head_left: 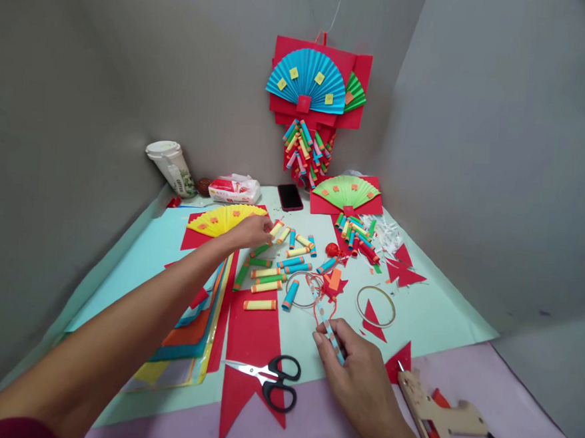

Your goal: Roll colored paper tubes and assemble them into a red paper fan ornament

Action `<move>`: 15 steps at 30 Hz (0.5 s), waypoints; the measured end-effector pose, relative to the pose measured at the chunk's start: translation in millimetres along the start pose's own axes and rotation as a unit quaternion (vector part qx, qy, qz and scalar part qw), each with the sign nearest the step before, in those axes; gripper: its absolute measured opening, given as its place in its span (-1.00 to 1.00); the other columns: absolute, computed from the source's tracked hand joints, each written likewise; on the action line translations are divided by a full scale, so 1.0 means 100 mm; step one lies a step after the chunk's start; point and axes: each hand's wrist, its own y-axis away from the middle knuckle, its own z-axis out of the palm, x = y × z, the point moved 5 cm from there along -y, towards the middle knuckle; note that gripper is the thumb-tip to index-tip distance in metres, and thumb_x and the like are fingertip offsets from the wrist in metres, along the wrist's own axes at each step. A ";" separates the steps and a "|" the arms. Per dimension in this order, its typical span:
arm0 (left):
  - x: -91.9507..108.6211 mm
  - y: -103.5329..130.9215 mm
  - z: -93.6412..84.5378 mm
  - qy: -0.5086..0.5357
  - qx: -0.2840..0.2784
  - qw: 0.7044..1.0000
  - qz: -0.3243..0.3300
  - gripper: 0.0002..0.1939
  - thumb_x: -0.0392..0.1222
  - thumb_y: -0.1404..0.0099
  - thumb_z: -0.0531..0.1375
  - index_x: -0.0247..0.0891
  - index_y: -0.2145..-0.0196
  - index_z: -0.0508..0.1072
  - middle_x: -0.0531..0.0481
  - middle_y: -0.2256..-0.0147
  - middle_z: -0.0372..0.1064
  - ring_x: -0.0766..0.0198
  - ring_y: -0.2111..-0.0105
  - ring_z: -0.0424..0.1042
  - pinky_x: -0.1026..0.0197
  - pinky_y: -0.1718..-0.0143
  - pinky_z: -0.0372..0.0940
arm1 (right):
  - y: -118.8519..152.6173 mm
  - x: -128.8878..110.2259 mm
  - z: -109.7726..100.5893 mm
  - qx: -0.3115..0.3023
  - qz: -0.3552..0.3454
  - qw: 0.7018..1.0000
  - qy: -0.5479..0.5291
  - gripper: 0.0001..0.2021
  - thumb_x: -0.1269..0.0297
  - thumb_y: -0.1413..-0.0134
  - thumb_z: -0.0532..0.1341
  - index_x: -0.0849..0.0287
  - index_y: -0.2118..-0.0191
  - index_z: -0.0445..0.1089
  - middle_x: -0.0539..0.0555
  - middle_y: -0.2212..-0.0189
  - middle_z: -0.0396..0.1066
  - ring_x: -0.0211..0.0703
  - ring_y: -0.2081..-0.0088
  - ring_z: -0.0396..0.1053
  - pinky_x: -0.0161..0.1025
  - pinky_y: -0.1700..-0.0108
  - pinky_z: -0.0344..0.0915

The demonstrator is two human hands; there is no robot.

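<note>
My left hand reaches across to the far middle of the table, its fingers closed at a small yellow paper roll with orange ends. My right hand is closed around a thin light-blue patterned strip, whose far end points away toward a ring. Between the hands lie several blue, green and yellow paper rolls. A red paper banner with a notched end runs toward me. Black-handled scissors lie across it. Beyond my left wrist is a yellow pleated fan on red card.
A hot glue gun with a cord lies at right front. Coloured paper sheets are stacked under my left forearm. A ring, a phone, a tissue pack and a cup also stand or lie about. Fan decorations hang behind.
</note>
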 end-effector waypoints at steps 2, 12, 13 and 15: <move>-0.01 -0.03 0.08 -0.009 -0.016 1.000 -0.023 -0.73 -0.07 -0.33 0.19 -0.32 0.12 0.45 -0.05 0.19 0.45 0.18 0.25 0.46 0.08 0.23 0.39 | 0.00 0.00 0.00 0.002 0.000 1.000 0.005 -0.78 0.12 -0.24 0.07 0.10 0.29 0.38 -0.05 0.53 0.37 -0.21 0.52 0.30 -0.33 0.44 0.15; 0.13 -0.19 0.44 -0.048 -0.037 0.995 -0.085 -0.66 -0.09 -0.35 0.19 -0.27 -0.04 0.39 -0.13 -0.01 0.38 0.10 0.08 0.44 -0.04 0.10 0.39 | -0.01 0.00 0.00 0.001 -0.004 1.000 0.016 -0.78 0.13 -0.25 0.07 0.10 0.29 0.39 -0.07 0.56 0.37 -0.23 0.54 0.29 -0.35 0.46 0.13; 0.13 -0.19 0.44 -0.050 -0.038 0.994 -0.090 -0.66 -0.10 -0.35 0.19 -0.27 -0.04 0.39 -0.14 -0.01 0.38 0.10 0.08 0.43 -0.05 0.09 0.39 | -0.01 0.00 0.00 0.002 -0.007 1.000 0.017 -0.78 0.13 -0.24 0.07 0.10 0.29 0.39 -0.07 0.55 0.37 -0.22 0.54 0.29 -0.35 0.46 0.13; 0.13 -0.18 0.43 -0.051 -0.044 0.993 -0.096 -0.66 -0.10 -0.35 0.19 -0.27 -0.04 0.39 -0.14 -0.02 0.38 0.10 0.08 0.43 -0.05 0.09 0.39 | -0.01 0.00 0.00 0.007 -0.012 1.000 0.020 -0.78 0.14 -0.24 0.07 0.10 0.29 0.39 -0.06 0.55 0.38 -0.22 0.54 0.30 -0.35 0.46 0.14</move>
